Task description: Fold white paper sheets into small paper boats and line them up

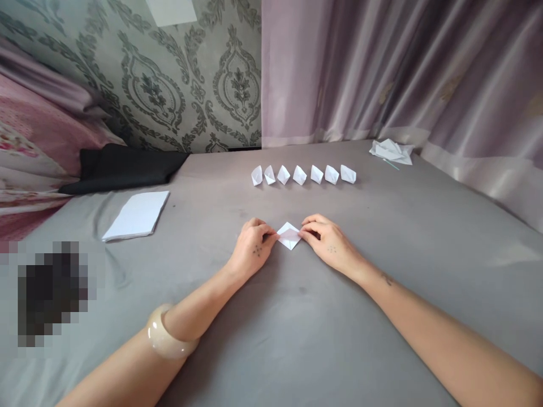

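Note:
A small white folded paper piece (289,235), diamond-shaped, lies on the grey sheet (297,328) between my hands. My left hand (251,246) pinches its left corner with curled fingers. My right hand (324,241) pinches its right corner the same way. A pale bangle (166,339) sits on my left forearm. Beyond the hands, a row of several finished folded paper pieces (302,174) stands in a line.
A stack of white paper sheets (137,215) lies at the left. A black cloth (123,167) is behind it. More folded or crumpled paper (391,151) sits at the back right by the curtain (403,73). A blurred patch covers the lower left.

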Action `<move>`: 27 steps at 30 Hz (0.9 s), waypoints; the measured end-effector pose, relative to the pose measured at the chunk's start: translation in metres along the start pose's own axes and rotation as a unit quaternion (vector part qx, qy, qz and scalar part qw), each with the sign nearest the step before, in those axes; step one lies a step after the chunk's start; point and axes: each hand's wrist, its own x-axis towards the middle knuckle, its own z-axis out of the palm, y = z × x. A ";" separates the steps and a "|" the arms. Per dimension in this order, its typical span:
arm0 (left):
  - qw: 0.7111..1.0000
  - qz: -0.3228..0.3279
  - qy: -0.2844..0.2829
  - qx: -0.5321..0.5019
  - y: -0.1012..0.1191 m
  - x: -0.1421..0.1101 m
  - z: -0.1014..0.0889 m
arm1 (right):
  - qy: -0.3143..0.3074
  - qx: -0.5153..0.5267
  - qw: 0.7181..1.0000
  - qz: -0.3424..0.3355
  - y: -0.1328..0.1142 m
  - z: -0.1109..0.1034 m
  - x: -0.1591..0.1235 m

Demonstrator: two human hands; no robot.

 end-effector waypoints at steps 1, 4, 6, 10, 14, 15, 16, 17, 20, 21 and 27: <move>1.000 -0.002 0.001 -0.004 0.000 0.000 0.000 | 0.000 0.005 1.000 0.011 0.000 0.000 0.001; 1.000 -0.008 0.000 -0.009 0.000 0.001 0.001 | -0.001 0.012 0.999 0.031 0.001 0.001 0.002; 1.000 -0.017 -0.004 -0.009 0.000 0.002 0.002 | -0.002 0.013 0.999 0.039 0.000 0.002 0.002; 0.999 -0.043 -0.003 0.003 0.002 0.005 0.004 | -0.006 0.013 0.998 0.056 -0.002 0.002 0.003; 0.997 -0.069 -0.014 -0.005 0.004 0.009 0.003 | -0.004 0.014 0.997 0.073 -0.004 0.001 0.004; 0.997 -0.075 -0.022 -0.010 0.004 0.010 0.002 | -0.005 0.015 0.997 0.076 -0.004 0.002 0.005; 0.996 -0.079 -0.031 -0.014 0.004 0.010 0.001 | -0.006 0.017 0.997 0.079 -0.004 0.002 0.005; 0.996 -0.083 -0.037 -0.016 0.004 0.011 0.001 | -0.007 0.019 0.996 0.082 -0.004 0.002 0.006; 0.996 -0.079 -0.042 -0.014 0.001 0.011 0.000 | -0.008 0.019 0.995 0.098 -0.005 0.003 0.007; 0.996 -0.071 -0.042 -0.011 0.000 0.010 0.001 | -0.007 0.018 0.994 0.104 -0.005 0.003 0.008; 0.998 -0.028 -0.041 0.022 -0.003 0.009 0.004 | -0.013 0.014 0.993 0.119 -0.006 0.004 0.009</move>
